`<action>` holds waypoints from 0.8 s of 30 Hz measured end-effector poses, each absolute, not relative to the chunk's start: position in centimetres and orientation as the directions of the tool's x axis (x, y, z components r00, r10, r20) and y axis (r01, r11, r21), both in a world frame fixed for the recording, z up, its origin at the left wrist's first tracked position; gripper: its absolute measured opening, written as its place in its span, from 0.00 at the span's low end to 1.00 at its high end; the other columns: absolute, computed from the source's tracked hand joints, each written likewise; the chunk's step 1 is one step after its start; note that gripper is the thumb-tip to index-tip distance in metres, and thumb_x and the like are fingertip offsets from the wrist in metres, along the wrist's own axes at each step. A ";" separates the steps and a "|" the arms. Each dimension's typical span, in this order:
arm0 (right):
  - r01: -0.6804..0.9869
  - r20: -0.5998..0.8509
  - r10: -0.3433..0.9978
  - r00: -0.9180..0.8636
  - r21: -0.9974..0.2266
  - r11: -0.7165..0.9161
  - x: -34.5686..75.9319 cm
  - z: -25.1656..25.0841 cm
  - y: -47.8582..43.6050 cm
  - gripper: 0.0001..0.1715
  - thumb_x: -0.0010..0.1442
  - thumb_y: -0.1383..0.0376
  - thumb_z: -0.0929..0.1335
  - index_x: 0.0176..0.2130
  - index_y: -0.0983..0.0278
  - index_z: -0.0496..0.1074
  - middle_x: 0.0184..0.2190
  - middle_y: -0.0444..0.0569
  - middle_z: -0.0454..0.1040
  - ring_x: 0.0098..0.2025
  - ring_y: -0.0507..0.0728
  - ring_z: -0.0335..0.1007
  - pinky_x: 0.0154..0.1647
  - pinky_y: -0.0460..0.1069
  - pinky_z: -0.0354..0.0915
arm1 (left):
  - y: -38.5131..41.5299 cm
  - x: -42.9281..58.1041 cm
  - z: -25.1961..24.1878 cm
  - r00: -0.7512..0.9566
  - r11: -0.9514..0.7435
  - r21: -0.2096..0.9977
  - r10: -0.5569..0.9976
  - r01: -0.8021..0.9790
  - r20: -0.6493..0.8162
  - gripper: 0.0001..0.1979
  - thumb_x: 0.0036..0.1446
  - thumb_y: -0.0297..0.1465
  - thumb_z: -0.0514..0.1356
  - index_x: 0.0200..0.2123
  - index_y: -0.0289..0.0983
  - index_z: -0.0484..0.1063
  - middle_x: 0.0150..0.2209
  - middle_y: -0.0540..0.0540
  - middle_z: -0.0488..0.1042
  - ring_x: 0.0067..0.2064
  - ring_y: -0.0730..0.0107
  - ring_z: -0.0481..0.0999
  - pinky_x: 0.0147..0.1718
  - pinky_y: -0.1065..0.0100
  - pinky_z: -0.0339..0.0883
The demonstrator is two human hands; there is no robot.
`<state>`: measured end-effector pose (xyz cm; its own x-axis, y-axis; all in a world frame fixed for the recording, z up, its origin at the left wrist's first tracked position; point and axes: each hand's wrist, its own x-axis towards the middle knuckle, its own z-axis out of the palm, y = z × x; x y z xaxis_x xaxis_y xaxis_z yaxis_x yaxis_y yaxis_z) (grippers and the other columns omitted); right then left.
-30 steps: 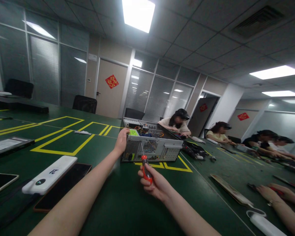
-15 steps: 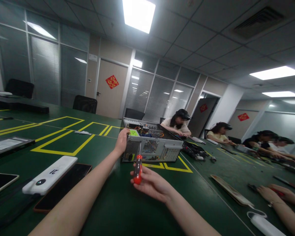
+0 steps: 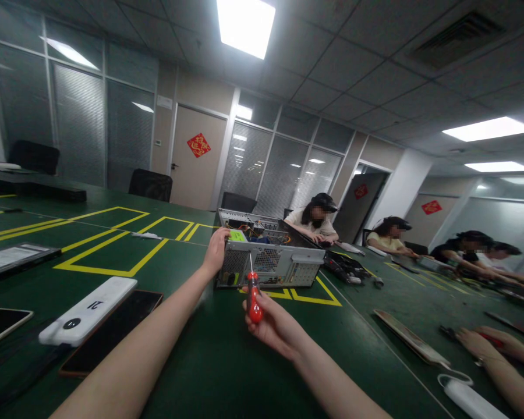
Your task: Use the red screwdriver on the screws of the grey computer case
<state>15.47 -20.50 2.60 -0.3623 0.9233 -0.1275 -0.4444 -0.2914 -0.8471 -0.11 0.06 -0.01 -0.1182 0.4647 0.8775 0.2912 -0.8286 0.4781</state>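
A desktop computer case [image 3: 284, 255] lies on the green table with its rear panel facing me. Its top is uncovered, showing wires and a power supply with a yellow-green label [image 3: 237, 235]. My left hand [image 3: 216, 254] grips the case's left edge, thumb side towards me, the other fingers partly hidden behind it. In my right hand [image 3: 274, 326] is a screwdriver [image 3: 254, 298] with a red and dark handle, held between thumb and fingers. Its thin shaft points up at the rear panel, beside the power supply grille. Whether the tip touches a screw is too small to tell.
On my left are a white device marked 21 [image 3: 89, 309], a dark phone [image 3: 113, 334], another phone [image 3: 4, 326] and a hard drive [image 3: 15, 260]. To the right, a co-worker's hands [image 3: 484, 343] hold something red. More people sit further along the table.
My right hand has shifted slightly to the right, and the screwdriver's handle has swung right with it. My left hand and the computer case stay where they were.
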 end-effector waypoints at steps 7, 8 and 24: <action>-0.530 -0.130 0.912 -0.389 -0.778 -0.337 15.6 2.7 -20.4 0.22 0.53 0.66 0.69 0.48 0.66 0.64 0.33 0.49 0.74 0.29 0.51 0.69 0.29 0.45 0.61 | 0.2 -0.1 -0.1 -0.117 -0.835 0.469 0.456 0.288 0.882 0.21 0.64 0.37 0.37 0.37 0.37 0.68 0.45 0.41 0.72 0.53 0.63 0.67 0.57 0.57 0.57; -0.547 -0.137 0.910 -0.391 -0.761 -0.349 15.6 2.7 -20.3 0.20 0.53 0.66 0.68 0.46 0.67 0.65 0.32 0.49 0.74 0.28 0.51 0.69 0.29 0.45 0.60 | 0.2 -0.2 -0.1 -0.117 -0.835 0.469 0.455 0.289 0.883 0.21 0.64 0.37 0.37 0.37 0.37 0.68 0.45 0.41 0.72 0.52 0.63 0.67 0.57 0.56 0.58; -0.590 -0.187 0.900 -0.394 -0.699 -0.404 15.5 2.4 -20.0 0.15 0.55 0.65 0.62 0.43 0.67 0.66 0.27 0.47 0.70 0.23 0.49 0.59 0.27 0.46 0.54 | 0.2 -0.2 -0.1 -0.110 -0.823 0.485 0.475 0.297 0.873 0.22 0.64 0.39 0.36 0.36 0.38 0.67 0.45 0.42 0.71 0.53 0.64 0.67 0.58 0.58 0.57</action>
